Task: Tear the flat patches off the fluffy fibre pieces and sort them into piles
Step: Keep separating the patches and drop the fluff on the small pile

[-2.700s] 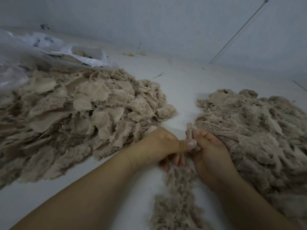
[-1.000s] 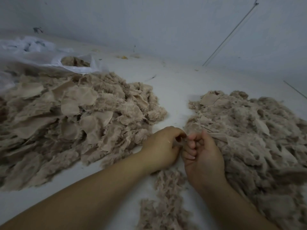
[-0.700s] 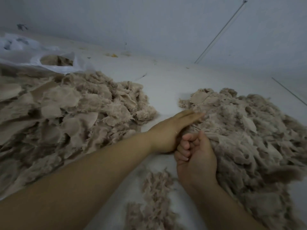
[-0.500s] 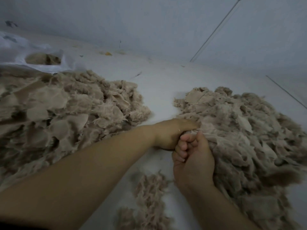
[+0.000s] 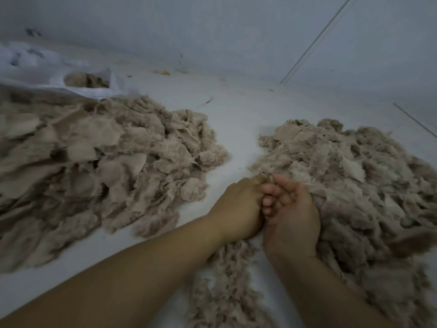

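Two hands at the near edge of a beige fibre heap, white work surface.

Left hand (image 5: pixel 238 207): centre of frame, back up, fingers curled under beside the right; what it holds cannot be told. Right hand (image 5: pixel 289 216): touching the left, palm up, fingers (image 5: pixel 274 194) curled inward, its outer side pressed into the right heap (image 5: pixel 354 181); whether they clamp any fibre is hidden. Right heap: fluffy pieces with a few flat patches (image 5: pixel 287 133) at its top, right half of frame. Left heap (image 5: pixel 94 166): larger, many flat patches showing, left half, apart from the right heap. Small fluffy pile (image 5: pixel 227 287): lower centre, between the forearms. Plastic bag (image 5: pixel 59 69): upper left, some fibre inside. White surface (image 5: pixel 236 110) beneath all.
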Action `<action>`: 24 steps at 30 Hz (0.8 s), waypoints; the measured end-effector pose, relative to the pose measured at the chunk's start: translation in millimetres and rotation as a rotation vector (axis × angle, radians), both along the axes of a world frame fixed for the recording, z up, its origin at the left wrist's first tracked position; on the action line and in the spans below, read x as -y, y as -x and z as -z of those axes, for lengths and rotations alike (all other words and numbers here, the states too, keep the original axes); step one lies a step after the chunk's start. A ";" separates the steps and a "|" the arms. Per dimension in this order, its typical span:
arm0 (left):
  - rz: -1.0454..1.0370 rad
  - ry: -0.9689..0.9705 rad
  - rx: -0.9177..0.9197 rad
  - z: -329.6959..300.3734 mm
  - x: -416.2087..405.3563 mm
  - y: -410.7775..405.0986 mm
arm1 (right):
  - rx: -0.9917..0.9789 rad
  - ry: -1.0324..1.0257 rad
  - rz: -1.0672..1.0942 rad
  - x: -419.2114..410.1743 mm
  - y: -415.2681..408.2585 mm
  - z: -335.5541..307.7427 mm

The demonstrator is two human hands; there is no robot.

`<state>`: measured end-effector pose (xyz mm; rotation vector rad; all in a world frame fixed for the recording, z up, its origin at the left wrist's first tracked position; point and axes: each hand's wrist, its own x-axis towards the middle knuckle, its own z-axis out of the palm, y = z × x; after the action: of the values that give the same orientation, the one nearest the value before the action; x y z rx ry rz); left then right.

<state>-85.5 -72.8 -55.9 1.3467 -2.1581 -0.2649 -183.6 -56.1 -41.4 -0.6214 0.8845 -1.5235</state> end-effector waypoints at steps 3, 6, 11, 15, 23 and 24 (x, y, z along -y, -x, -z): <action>-0.041 0.008 -0.030 2.1 -21.3 3.1 | -0.040 -0.003 0.018 -7.1 1.1 1.5; -0.064 -0.036 -0.102 -0.9 -43.7 2.3 | -0.042 -0.003 0.005 -15.0 3.0 3.7; -0.047 -0.049 -0.145 -0.8 -70.1 -9.8 | -0.069 -0.018 -0.020 -29.7 2.3 3.9; -0.037 -0.013 -0.188 1.3 -80.3 -17.6 | -0.038 -0.034 -0.039 -34.1 0.1 -0.3; -0.263 0.062 -0.421 2.8 -81.2 -31.7 | -0.034 -0.034 -0.095 -30.1 -2.1 -4.1; -0.299 0.033 -0.456 2.4 -78.2 -33.4 | -0.040 -0.030 -0.105 -29.1 -3.2 -3.7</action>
<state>-52.1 5.4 -58.3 1.4088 -1.5607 -0.3738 -180.5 -27.0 -37.8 -0.6683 0.8901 -1.4053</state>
